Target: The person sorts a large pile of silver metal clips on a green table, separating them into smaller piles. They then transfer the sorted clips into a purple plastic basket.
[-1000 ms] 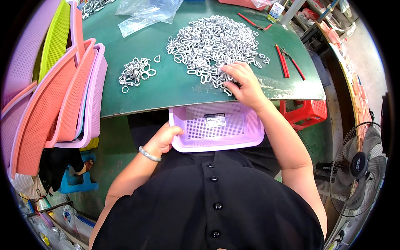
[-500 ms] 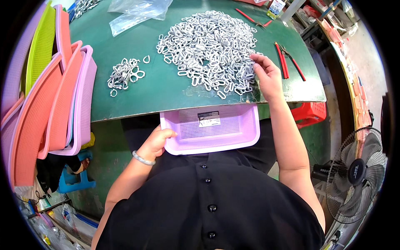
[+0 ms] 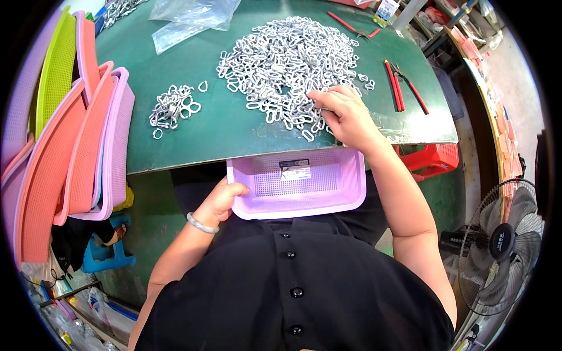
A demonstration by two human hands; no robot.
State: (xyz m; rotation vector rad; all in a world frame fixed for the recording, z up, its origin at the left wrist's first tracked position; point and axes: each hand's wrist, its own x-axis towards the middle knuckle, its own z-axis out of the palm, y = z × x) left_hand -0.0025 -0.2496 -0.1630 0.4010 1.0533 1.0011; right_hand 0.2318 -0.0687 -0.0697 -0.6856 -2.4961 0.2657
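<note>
Left hand (image 3: 220,200) clamped on purple basket (image 3: 304,209); right hand (image 3: 350,120) half-curled at link pile (image 3: 287,58) (grip unclear). Likely gathering links; next wants basket steady at worktop (image 3: 193,140) edge.

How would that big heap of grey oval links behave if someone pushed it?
The heap of oval links would probably slump and spread, since stray links lie loose beside it. Single ones likely slide rather than roll, being flat-lying ovals. They look stiff, perhaps metal, given their grey sheen.

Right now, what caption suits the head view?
Left hand holds a lilac basket; right hand at a heap of grey links.
</note>
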